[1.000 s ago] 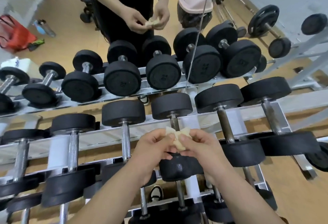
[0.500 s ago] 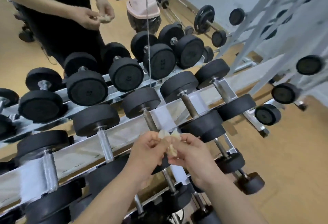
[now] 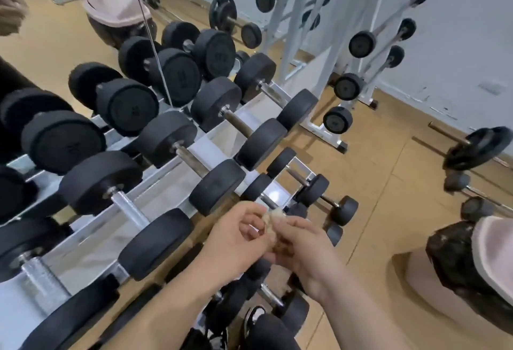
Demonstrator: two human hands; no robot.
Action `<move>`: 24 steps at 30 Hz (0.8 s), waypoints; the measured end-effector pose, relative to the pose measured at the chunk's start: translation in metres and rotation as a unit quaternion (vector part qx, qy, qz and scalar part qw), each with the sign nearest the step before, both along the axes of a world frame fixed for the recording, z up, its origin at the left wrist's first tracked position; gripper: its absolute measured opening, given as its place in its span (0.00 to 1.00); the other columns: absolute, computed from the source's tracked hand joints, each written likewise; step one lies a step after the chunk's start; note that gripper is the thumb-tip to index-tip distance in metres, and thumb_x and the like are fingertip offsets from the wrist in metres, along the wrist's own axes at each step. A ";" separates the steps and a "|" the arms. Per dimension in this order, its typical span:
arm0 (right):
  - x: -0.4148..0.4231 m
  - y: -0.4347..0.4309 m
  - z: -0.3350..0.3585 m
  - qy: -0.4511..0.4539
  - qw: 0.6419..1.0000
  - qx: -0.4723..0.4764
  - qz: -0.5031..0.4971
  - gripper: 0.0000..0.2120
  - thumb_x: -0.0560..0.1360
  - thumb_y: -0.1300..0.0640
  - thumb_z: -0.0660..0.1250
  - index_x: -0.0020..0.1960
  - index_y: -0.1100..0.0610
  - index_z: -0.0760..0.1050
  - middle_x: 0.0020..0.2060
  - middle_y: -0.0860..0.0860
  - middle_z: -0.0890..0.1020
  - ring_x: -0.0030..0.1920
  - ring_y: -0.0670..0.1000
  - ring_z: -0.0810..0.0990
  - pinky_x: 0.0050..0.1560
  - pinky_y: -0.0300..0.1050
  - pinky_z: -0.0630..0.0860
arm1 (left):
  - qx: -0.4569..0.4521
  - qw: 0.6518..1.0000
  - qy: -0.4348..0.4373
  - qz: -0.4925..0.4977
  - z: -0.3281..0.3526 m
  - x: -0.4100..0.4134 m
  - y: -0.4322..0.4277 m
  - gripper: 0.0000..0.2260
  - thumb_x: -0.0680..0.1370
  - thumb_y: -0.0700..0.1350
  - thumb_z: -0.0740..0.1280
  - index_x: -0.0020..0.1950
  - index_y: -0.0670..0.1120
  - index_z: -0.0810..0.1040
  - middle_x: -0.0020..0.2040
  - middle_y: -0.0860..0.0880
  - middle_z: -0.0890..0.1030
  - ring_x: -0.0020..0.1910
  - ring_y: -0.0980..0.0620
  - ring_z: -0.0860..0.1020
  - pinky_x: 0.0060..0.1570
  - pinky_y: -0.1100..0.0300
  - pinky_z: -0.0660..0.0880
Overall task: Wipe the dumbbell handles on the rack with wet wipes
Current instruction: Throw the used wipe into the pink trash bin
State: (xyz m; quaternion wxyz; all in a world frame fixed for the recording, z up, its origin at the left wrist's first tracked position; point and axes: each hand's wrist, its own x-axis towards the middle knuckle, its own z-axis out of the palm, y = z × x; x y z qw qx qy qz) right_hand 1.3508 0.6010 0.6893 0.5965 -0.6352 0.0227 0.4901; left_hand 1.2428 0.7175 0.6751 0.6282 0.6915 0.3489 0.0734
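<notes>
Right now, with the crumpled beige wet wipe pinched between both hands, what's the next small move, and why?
Probably refold it before wiping. The left hand and right hand both pinch the crumpled beige wet wipe into a small wad that touches no handle. A flatter face would likely wrap the short steel dumbbell handle just beyond the fingers better.

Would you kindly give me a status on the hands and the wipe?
Left hand and right hand both pinch the wipe. No dumbbell handle touched. Nothing in the way.
</notes>
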 end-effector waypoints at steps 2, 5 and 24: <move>-0.007 -0.023 0.001 0.005 1.000 -0.010 -0.008 0.09 0.82 0.57 0.70 0.56 0.63 0.80 0.48 0.62 0.87 0.43 0.57 0.86 0.47 0.54 0.85 | 0.033 0.998 0.008 -0.052 -0.001 -0.005 -0.022 0.20 0.72 0.43 0.78 0.54 0.67 0.80 0.49 0.60 0.80 0.45 0.58 0.80 0.47 0.63 0.81; -0.005 -0.060 0.003 0.006 1.000 -0.018 -0.016 0.10 0.82 0.56 0.70 0.57 0.63 0.79 0.49 0.63 0.87 0.45 0.60 0.86 0.54 0.60 0.85 | 0.098 0.990 -0.006 -0.102 0.001 0.002 -0.054 0.19 0.75 0.42 0.74 0.55 0.68 0.81 0.51 0.63 0.78 0.47 0.58 0.80 0.49 0.64 0.80; 0.050 -0.599 -0.008 0.027 0.949 -0.051 -0.311 0.15 0.76 0.62 0.76 0.60 0.66 0.79 0.46 0.62 0.86 0.42 0.57 0.84 0.56 0.57 0.83 | -0.001 0.926 0.015 -0.376 -0.016 0.148 -0.553 0.05 0.77 0.38 0.72 0.47 0.48 0.83 0.40 0.51 0.84 0.38 0.56 0.82 0.39 0.66 0.78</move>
